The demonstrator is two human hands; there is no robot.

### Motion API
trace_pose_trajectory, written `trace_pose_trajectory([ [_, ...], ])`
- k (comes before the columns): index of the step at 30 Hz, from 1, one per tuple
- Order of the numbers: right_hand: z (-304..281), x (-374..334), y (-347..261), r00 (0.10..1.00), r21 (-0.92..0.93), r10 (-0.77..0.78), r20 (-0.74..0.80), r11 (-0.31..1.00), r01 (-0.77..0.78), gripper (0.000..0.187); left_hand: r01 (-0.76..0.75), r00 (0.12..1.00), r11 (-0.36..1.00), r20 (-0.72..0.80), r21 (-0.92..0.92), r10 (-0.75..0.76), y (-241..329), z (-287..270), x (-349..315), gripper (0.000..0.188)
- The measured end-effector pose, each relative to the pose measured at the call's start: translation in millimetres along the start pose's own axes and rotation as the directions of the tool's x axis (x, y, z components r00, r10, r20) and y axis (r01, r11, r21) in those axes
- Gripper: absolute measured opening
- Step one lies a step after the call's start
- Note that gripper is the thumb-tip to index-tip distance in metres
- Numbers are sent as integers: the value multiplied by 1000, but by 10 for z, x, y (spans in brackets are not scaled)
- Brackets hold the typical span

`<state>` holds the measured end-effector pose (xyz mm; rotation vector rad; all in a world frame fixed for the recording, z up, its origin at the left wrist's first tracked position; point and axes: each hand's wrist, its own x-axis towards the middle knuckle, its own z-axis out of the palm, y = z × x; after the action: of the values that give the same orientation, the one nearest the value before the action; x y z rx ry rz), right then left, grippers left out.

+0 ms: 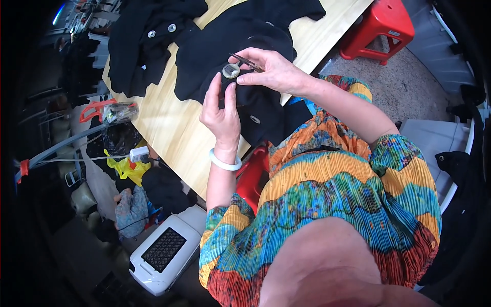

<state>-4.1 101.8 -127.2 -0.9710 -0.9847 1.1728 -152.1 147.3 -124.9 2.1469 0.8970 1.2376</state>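
The button (230, 70) looks light, stiff and slick, best pinched by its rim; right hand (279, 72) grips a dark tool (246, 62), left hand's (221, 122) fingers narrowly parted

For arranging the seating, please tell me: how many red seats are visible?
2: a red stool right of the wooden table, and another red seat, partly hidden, beside the colourful clothing. More may be hidden.

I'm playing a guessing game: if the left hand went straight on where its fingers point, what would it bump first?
Most likely the round, pale-rimmed disc just ahead of the left hand. The two may already touch; depth is hard to tell here.
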Motion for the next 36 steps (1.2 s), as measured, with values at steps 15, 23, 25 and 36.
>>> trace_pose_trajectory([
  [15, 0, -9, -9, 1000, -64, 4, -28, 998, -6, 39, 243, 948, 966, 232, -92, -217, 160, -182, 268, 2],
  [23, -26, -41, -62, 996, -44, -14, -90, 999, 10, 38, 685, 727, 510, 530, -521, -436, 103, -269, 340, 9],
  [25, -39, -26, -90, 996, -47, 23, -89, 999, -27, 37, 520, 851, 742, 337, -423, -404, 148, -214, 268, 10],
  [36, 14, -70, -186, 971, 0, 162, -176, 986, -164, 31, -291, 952, 929, -29, 228, 305, 39, 26, -20, 36],
])
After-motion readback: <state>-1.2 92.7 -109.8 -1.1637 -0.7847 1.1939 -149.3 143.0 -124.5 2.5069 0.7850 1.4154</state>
